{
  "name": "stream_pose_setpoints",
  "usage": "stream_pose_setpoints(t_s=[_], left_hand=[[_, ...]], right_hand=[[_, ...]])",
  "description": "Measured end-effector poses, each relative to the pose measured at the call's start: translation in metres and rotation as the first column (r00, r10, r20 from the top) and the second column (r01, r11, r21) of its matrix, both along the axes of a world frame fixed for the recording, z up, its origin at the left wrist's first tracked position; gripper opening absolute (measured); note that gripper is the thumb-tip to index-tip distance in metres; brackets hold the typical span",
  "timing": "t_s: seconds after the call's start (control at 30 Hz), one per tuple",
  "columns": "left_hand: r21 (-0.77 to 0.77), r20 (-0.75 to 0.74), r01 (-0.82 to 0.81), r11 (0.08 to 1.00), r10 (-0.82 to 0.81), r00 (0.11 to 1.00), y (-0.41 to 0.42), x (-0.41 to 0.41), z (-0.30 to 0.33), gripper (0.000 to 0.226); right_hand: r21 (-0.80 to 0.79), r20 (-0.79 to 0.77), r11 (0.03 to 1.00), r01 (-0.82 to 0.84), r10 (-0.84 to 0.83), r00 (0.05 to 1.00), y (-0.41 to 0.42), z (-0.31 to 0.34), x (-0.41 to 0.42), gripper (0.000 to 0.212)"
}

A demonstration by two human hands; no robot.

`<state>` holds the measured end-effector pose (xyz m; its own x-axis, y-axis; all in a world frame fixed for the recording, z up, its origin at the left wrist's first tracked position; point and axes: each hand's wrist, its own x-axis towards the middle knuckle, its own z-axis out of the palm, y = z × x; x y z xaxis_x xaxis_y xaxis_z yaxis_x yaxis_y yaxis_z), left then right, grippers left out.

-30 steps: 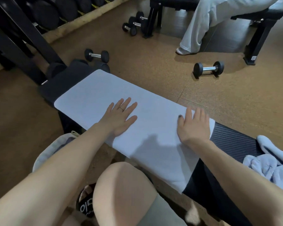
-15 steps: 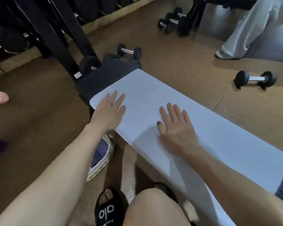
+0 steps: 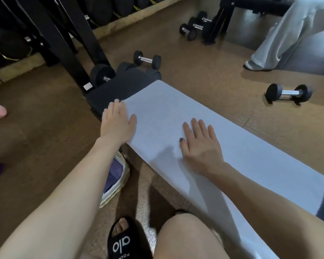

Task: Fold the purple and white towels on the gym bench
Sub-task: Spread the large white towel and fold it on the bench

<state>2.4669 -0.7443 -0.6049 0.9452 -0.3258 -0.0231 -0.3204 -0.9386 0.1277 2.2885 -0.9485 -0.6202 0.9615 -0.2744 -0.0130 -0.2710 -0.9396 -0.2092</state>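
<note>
left hand (image 3: 116,124): flat, fingers straight and together, on the towel's left end | white towel (image 3: 176,109): spread lengthwise along the gym bench (image 3: 120,86), near edge hanging over | right hand (image 3: 200,146): flat mid-towel, fingers slightly apart | dumbbell (image 3: 289,93): floor, far right

The surface (image 3: 120,86) is a black padded gym bench running from upper left to lower right, and a pale towel (image 3: 232,150) lies spread flat along it, its near edge hanging over the side. Bare padding shows past the towel's far-left end. The bench stands on a brown floor (image 3: 204,71) where a dumbbell (image 3: 289,92) lies.
</note>
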Motion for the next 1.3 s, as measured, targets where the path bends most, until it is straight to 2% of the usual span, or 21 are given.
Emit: stream_pose_setpoints(t_s=[0.07, 0.13, 0.2, 0.33, 0.43, 0.6, 0.67, 0.73, 0.8, 0.9, 1.03, 1.2, 1.3], left_hand=[[-0.029, 0.000, 0.148, 0.988, -0.149, 0.989, -0.018, -0.003, 0.007, 0.067], [-0.029, -0.074, 0.216, 0.976, -0.218, 0.973, -0.032, -0.003, 0.007, 0.066], [-0.007, -0.116, 0.197, 0.980, -0.196, 0.974, -0.037, -0.001, -0.002, 0.067], [-0.013, -0.051, 0.113, 0.993, -0.114, 0.992, -0.037, 0.000, -0.018, 0.070], [-0.053, -0.062, 0.079, 0.995, -0.082, 0.995, -0.039, -0.001, -0.020, 0.080], [-0.024, -0.051, 0.071, 0.997, -0.072, 0.996, -0.041, 0.000, -0.021, 0.085], [-0.031, -0.055, 0.074, 0.997, -0.076, 0.996, -0.042, 0.002, -0.021, 0.085], [-0.036, -0.045, 0.077, 0.996, -0.079, 0.996, -0.041, 0.002, -0.021, 0.087], [-0.041, -0.040, 0.079, 0.996, -0.080, 0.996, -0.039, 0.001, -0.021, 0.087], [-0.036, -0.045, 0.081, 0.996, -0.082, 0.996, -0.037, -0.001, -0.021, 0.084], [-0.031, -0.032, 0.075, 0.997, -0.076, 0.997, -0.037, -0.002, -0.021, 0.083], [-0.020, -0.027, 0.069, 0.997, -0.069, 0.997, -0.037, -0.002, -0.023, 0.083], [-0.022, -0.037, 0.064, 0.998, -0.065, 0.997, -0.038, -0.001, -0.024, 0.082]], right_hand=[[0.017, 0.025, 0.999, -0.052, 0.051, 0.998, 0.004, 0.011, 0.020, 0.067], [0.014, 0.028, 0.984, -0.177, 0.176, 0.984, 0.010, 0.017, 0.051, 0.060], [-0.019, 0.013, 0.952, -0.305, 0.305, 0.952, 0.020, 0.017, 0.085, 0.057], [-0.002, -0.043, 0.889, -0.458, 0.458, 0.888, 0.022, 0.010, 0.142, 0.056], [-0.023, -0.072, 0.898, -0.440, 0.437, 0.897, -0.007, 0.008, 0.176, 0.055], [-0.126, -0.071, 0.960, -0.250, 0.243, 0.967, -0.037, 0.011, 0.214, 0.056], [-0.145, -0.040, 0.934, -0.327, 0.325, 0.945, -0.021, 0.017, 0.218, 0.057], [-0.066, -0.040, 0.870, -0.489, 0.487, 0.872, -0.003, 0.015, 0.214, 0.055], [-0.034, -0.068, 0.843, -0.537, 0.534, 0.842, -0.003, 0.008, 0.214, 0.055], [-0.071, -0.063, 0.902, -0.426, 0.422, 0.904, -0.023, 0.006, 0.228, 0.056], [0.047, -0.099, 0.958, -0.282, 0.286, 0.953, -0.033, 0.008, 0.248, 0.060], [0.109, -0.122, 0.979, -0.171, 0.184, 0.975, -0.035, 0.012, 0.256, 0.062], [0.039, -0.156, 0.995, -0.097, 0.102, 0.982, -0.035, 0.018, 0.251, 0.060]])
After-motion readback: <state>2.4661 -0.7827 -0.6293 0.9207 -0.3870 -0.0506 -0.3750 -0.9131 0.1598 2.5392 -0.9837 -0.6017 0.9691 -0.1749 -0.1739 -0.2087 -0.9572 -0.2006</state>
